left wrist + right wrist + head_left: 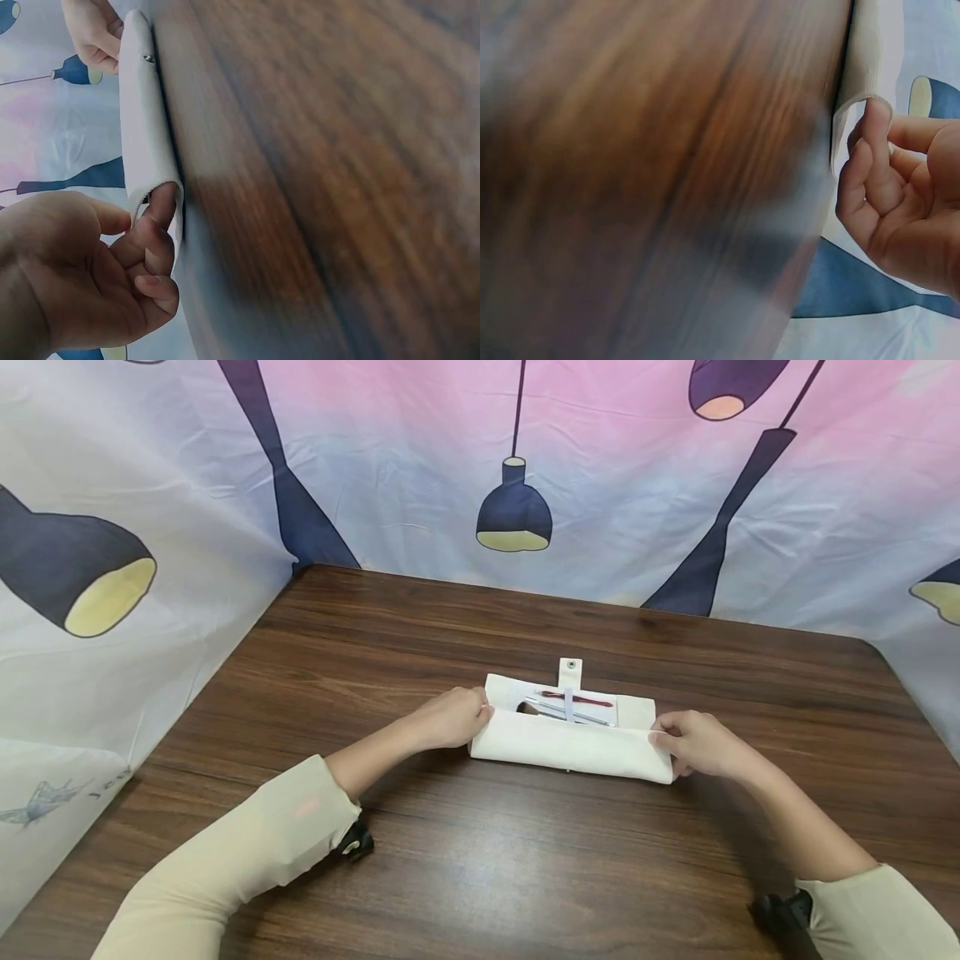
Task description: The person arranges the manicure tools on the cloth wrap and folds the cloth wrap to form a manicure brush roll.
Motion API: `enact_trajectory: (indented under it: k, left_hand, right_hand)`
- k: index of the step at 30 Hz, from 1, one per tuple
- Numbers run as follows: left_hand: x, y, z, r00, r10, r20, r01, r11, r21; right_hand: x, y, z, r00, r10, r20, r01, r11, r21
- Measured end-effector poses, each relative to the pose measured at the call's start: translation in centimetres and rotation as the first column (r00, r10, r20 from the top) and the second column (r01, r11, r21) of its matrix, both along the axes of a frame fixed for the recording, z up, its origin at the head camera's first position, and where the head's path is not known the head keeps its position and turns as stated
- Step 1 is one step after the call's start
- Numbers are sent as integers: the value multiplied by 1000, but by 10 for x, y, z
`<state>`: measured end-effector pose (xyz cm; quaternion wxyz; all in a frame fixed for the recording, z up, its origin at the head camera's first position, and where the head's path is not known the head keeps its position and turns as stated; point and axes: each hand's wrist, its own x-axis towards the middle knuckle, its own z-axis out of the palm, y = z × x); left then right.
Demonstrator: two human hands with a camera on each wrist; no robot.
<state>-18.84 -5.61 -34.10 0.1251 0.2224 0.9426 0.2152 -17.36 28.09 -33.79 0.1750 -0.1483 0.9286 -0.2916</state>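
A white fabric tool roll (570, 750) lies on the table with its near part folded up and over. My left hand (454, 718) pinches the left end of that folded edge between thumb and fingers. At the right end, my right hand (697, 743) grips the same edge. In each wrist view a fingertip reaches inside the curled fold. Inside the roll, an elastic band (569, 706) crosses a slim red tool (581, 698) and thin silvery tools. A dark brush tip (527, 708) peeks out; the fold hides its rest. A strap (570, 672) with a metal snap sticks out at the far side.
The dark wood table (465, 860) extends around the roll on all sides. Behind it and at the left hangs a cloth backdrop (420, 485) printed with lamps. Dark wrist devices (356, 842) sit at both cream sleeves (255, 835).
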Motion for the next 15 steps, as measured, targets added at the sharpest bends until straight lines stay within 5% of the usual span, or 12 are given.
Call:
enact_trajectory:
  k: [7, 15]
  left_hand:
    - [0, 4, -1, 999, 31, -10, -32, 998, -52]
    - [3, 6, -3, 999, 30, -16, -31, 991, -134]
  right_hand:
    - [3, -8, -1, 999, -14, 36, 12, 999, 44]
    - [8, -15, -3, 999, 18, -43, -10, 983, 183]
